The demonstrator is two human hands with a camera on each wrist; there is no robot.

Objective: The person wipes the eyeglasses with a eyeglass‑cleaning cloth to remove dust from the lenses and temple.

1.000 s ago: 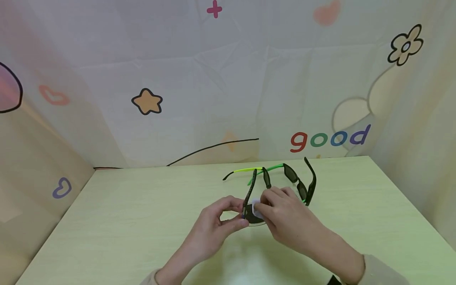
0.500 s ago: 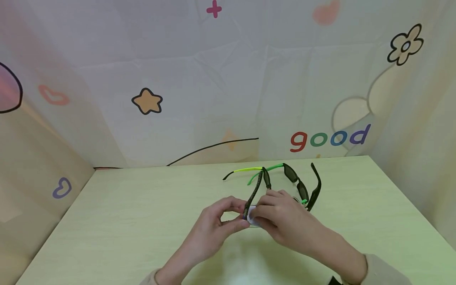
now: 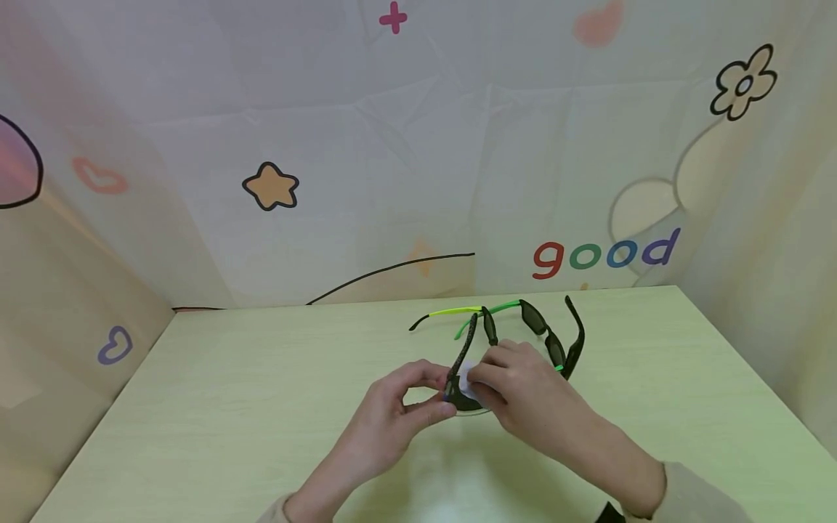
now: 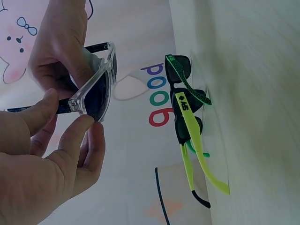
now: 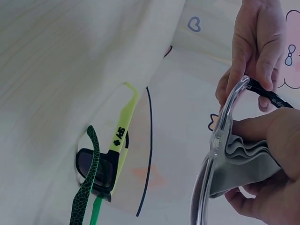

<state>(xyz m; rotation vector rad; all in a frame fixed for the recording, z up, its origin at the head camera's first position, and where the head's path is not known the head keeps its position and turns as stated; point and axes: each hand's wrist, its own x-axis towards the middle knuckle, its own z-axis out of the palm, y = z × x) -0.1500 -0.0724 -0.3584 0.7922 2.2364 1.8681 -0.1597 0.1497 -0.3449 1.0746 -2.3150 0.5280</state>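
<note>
Clear-framed sunglasses (image 4: 97, 97) with dark lenses and dark temples are held above the table. My left hand (image 3: 395, 418) pinches them at one hinge corner between thumb and fingers. A folded pale grey cloth (image 5: 246, 164) is bunched in my right hand (image 3: 532, 399), whose fingers press it against the inner side of a lens. In the head view the right hand hides most of the frame, and only a corner of the cloth (image 3: 467, 380) shows. Both temples stand unfolded, pointing up and away.
On the table (image 3: 229, 421) behind the hands lie sunglasses with yellow temples (image 4: 192, 126) and another pair with green patterned temples (image 5: 86, 187), close together. A printed curtain (image 3: 366, 145) closes off the back. A black object (image 3: 610, 513) shows beside the right sleeve.
My right hand has shifted left with the cloth over the lens and then back right and up. The held sunglasses have tilted slightly; the left hand keeps its place.
</note>
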